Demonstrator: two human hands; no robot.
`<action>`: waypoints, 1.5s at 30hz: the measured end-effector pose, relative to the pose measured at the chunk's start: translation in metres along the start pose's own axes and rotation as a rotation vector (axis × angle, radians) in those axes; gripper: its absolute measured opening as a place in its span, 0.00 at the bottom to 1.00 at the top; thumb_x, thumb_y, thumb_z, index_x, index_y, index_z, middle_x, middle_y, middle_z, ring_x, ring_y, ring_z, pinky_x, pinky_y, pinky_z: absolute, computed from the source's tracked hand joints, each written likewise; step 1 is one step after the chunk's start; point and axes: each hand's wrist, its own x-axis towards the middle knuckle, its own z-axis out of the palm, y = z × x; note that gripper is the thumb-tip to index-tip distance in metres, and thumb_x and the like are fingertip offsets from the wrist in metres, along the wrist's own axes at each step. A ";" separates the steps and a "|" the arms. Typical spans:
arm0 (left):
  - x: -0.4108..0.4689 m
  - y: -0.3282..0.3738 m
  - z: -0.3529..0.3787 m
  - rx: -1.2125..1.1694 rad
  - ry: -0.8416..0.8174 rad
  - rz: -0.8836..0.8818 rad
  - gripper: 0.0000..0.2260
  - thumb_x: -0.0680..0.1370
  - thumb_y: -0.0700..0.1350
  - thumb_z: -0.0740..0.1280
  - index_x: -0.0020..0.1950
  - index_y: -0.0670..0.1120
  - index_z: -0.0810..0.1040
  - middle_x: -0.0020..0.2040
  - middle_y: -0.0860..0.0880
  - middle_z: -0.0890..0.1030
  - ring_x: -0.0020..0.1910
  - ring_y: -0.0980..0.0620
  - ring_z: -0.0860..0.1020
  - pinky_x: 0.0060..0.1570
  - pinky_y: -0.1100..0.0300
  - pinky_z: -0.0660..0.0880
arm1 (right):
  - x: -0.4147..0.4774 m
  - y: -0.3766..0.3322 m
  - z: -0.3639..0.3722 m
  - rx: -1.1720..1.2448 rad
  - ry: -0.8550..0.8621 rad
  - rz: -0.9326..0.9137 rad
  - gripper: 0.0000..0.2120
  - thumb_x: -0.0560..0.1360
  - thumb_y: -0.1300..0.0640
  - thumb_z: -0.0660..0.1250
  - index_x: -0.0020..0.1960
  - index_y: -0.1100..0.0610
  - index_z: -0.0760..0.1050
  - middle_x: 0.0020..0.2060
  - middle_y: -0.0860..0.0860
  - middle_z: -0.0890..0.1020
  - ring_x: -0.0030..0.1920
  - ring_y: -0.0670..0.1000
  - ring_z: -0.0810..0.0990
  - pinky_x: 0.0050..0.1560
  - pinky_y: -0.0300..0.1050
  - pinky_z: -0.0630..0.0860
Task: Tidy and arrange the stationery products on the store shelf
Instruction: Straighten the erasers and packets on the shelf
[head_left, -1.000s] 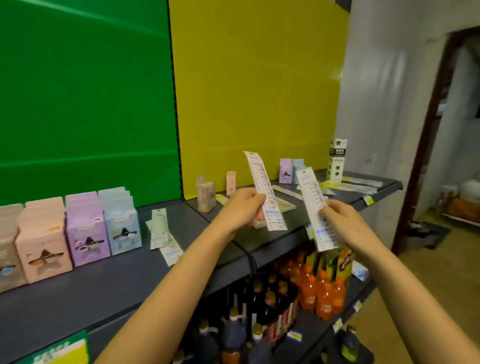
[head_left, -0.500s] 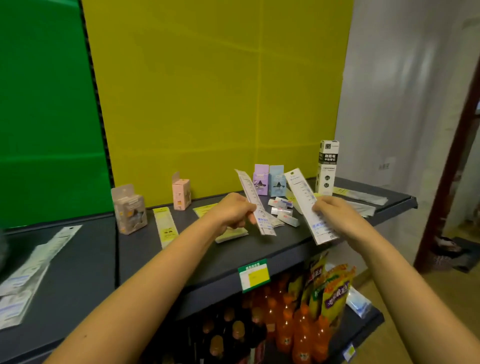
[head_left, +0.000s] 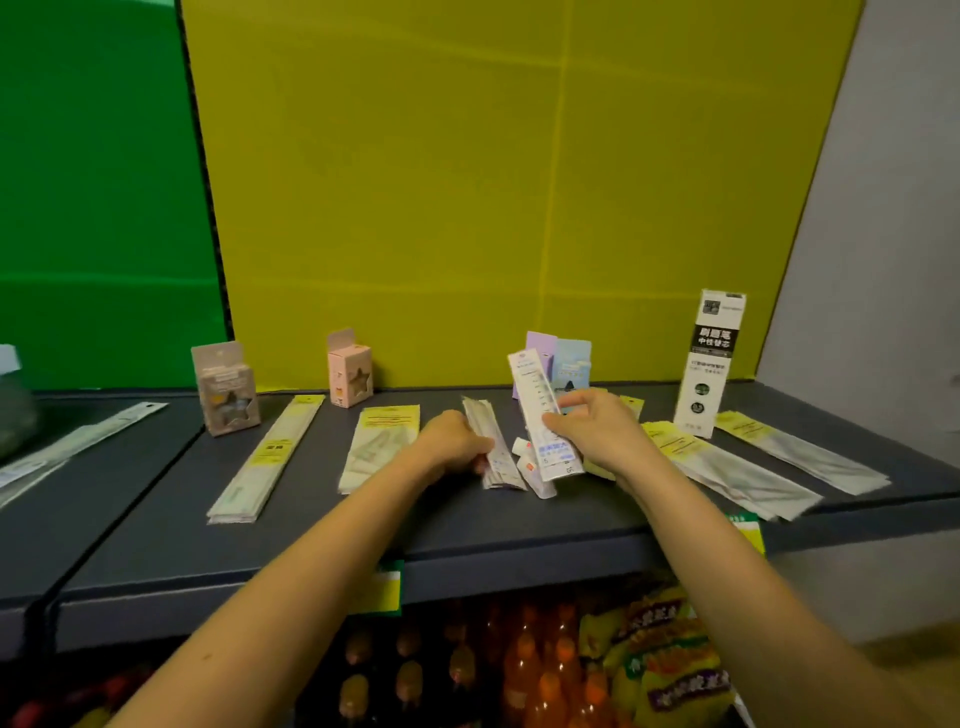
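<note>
My left hand grips a white packaged ruler low over the dark shelf, its far end pointing away from me. A second white ruler pack is held nearly upright in my right hand, its lower end close to the shelf top. Between the two rulers lie small white eraser packs. Behind them stand a purple box and a light blue box, partly hidden by the upright ruler.
Long yellow-labelled flat packs lie on the shelf: one at left, one beside my left hand, others at right. A beige box, pink box and tall black-and-white box stand at the back. Drink bottles fill the lower shelf.
The view has shifted right and closer to the shelf. Both hands have lowered their rulers toward the shelf top; the left ruler has gone from raised to nearly flat.
</note>
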 end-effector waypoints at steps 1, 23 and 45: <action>0.000 0.002 0.002 0.024 0.000 0.001 0.13 0.77 0.45 0.63 0.32 0.44 0.75 0.23 0.52 0.77 0.26 0.57 0.72 0.24 0.71 0.68 | 0.005 0.000 0.003 -0.025 -0.010 -0.017 0.17 0.73 0.56 0.67 0.60 0.59 0.72 0.53 0.57 0.82 0.55 0.56 0.81 0.57 0.56 0.76; -0.012 -0.008 -0.014 0.436 0.239 0.289 0.11 0.78 0.49 0.61 0.56 0.44 0.74 0.55 0.45 0.80 0.51 0.47 0.77 0.49 0.54 0.74 | 0.044 0.008 0.056 -0.592 -0.018 -0.218 0.16 0.76 0.52 0.60 0.61 0.58 0.70 0.58 0.58 0.77 0.58 0.60 0.75 0.51 0.50 0.73; -0.002 0.025 0.016 0.675 -0.260 0.863 0.19 0.71 0.40 0.66 0.62 0.47 0.75 0.61 0.48 0.77 0.61 0.49 0.72 0.61 0.54 0.68 | 0.083 0.043 -0.001 -0.782 -0.255 -0.166 0.19 0.75 0.41 0.59 0.42 0.57 0.69 0.48 0.58 0.76 0.45 0.53 0.69 0.42 0.45 0.65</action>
